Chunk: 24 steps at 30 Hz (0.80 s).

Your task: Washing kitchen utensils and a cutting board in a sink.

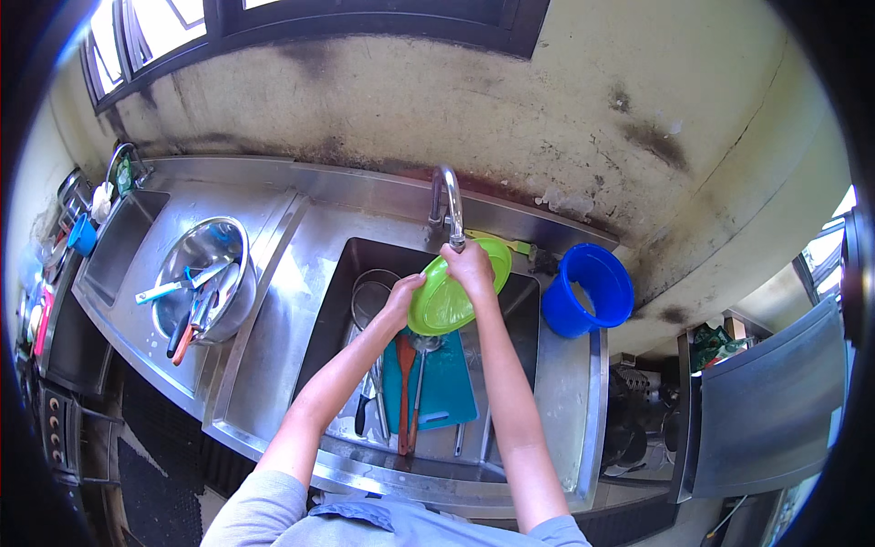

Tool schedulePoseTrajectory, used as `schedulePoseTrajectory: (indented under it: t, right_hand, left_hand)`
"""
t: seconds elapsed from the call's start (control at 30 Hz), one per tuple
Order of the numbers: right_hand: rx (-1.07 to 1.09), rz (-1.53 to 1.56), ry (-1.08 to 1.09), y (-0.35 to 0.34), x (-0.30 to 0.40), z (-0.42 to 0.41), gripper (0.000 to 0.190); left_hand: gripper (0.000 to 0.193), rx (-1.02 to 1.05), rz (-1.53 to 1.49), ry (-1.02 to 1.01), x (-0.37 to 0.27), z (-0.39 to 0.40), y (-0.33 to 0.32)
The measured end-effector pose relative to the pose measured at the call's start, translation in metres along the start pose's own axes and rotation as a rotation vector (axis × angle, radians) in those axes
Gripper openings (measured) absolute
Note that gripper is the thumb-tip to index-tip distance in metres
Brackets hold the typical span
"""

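Note:
A lime-green oval plastic dish [444, 304] is tilted above the sink, under the curved chrome tap [451, 205]. My left hand [405, 301] grips its left rim, thumb on top. Just below the spout, my right hand [470, 268] is curled over the dish's far rim, its fingertips mostly hidden. In the steel sink basin [523, 328] beneath lie a teal cutting board [451, 383], a wooden spatula [405, 383], a metal ladle with a wooden handle [418, 390], a round wire strainer [372, 294] and a black-handled knife [362, 410].
A blue bucket [574, 308] stands right of the basin. To the left, a steel bowl [239, 314] holds knives and other utensils. A green-handled brush [509, 241] lies behind the basin. Farther left are a second sink [126, 239] and a blue dipper [83, 236].

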State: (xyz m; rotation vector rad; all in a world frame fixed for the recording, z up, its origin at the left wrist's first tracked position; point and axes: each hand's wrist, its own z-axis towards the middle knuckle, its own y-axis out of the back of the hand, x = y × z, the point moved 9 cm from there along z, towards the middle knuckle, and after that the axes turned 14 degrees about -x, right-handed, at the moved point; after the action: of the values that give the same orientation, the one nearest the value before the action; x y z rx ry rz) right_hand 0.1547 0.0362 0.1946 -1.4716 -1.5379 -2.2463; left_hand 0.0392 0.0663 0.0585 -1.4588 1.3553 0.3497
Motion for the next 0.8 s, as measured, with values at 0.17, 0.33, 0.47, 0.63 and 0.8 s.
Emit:
schedulePoseTrajectory:
  t: [0.17, 0.33, 0.47, 0.63, 0.8]
  right_hand:
    - [-0.001, 0.288, 0.163, -0.003, 0.021, 0.018, 0.028]
    - [0.184, 0.427, 0.028, -0.016, 0.018, 0.011, 0.021]
    - [0.173, 0.349, 0.037, -0.016, 0.017, 0.013, 0.020]
    - [0.163, 0.374, 0.031, -0.022, 0.011, 0.015, 0.020]
    - [0.140, 0.322, 0.040, -0.021, 0.009, 0.016, 0.022]
  left_hand:
    - [0.020, -0.042, 0.061, 0.009, 0.005, 0.005, 0.007]
    - [0.018, -0.097, 0.315, -0.009, 0.003, -0.001, 0.007]
    - [0.019, -0.152, 0.452, 0.003, -0.001, -0.013, 0.003]
    - [0.019, -0.152, 0.419, 0.030, -0.006, -0.015, 0.003]
    - [0.020, -0.112, 0.448, 0.005, -0.015, -0.017, -0.003]
